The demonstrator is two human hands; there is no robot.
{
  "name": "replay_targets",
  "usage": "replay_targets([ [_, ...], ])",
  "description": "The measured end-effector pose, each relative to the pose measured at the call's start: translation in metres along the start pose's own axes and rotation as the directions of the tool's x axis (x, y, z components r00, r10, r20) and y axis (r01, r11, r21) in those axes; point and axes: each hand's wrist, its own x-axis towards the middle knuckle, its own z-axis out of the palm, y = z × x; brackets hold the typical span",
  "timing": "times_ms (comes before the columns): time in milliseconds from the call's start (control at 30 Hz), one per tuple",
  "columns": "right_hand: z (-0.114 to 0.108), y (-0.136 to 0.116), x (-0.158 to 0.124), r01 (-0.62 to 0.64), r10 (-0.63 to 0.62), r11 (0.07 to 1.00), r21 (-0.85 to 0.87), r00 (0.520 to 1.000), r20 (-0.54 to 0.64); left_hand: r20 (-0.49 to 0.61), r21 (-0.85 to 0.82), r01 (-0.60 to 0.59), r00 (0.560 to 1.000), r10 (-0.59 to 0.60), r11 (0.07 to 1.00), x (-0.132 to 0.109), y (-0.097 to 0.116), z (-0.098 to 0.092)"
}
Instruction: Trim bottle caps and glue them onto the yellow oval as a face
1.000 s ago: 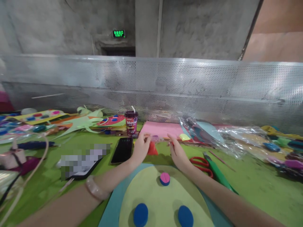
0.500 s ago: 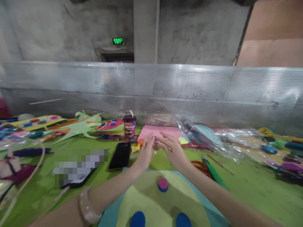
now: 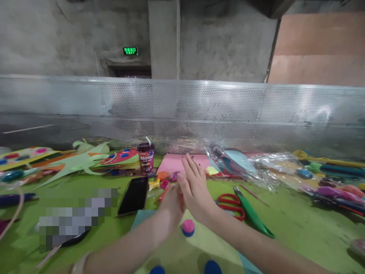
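Note:
My left hand [image 3: 172,198] and my right hand [image 3: 196,188] meet palm to palm above the top of a pale green paper shape [image 3: 194,247]. The right fingers are stretched out and point forward. Most left fingers are hidden behind the right hand and blurred; anything between the palms cannot be seen. Below the hands, a pink disc on a blue one [image 3: 188,227] sits on the paper shape, with a blue piece [image 3: 212,267] and another [image 3: 157,270] nearer the bottom edge.
A dark phone [image 3: 133,196] and a purple cup with a straw [image 3: 146,160] stand left of the hands. Red-handled scissors [image 3: 238,213] and a green tool [image 3: 253,215] lie right. Pink paper [image 3: 170,163], plastic wrapping [image 3: 268,171] and a perforated metal barrier [image 3: 182,114] are behind.
My hands have come closer to me, and my right hand now covers much of the left. The view has turned slightly right, so the table items sit further left.

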Motion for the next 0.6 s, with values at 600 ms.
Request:
replay_targets([
  [600,-0.008,-0.014,0.001,-0.301,0.439,0.632,0.714,0.898,-0.010,0.094,0.212,-0.096,0.993,0.077,0.972,-0.064,0.010,0.047],
])
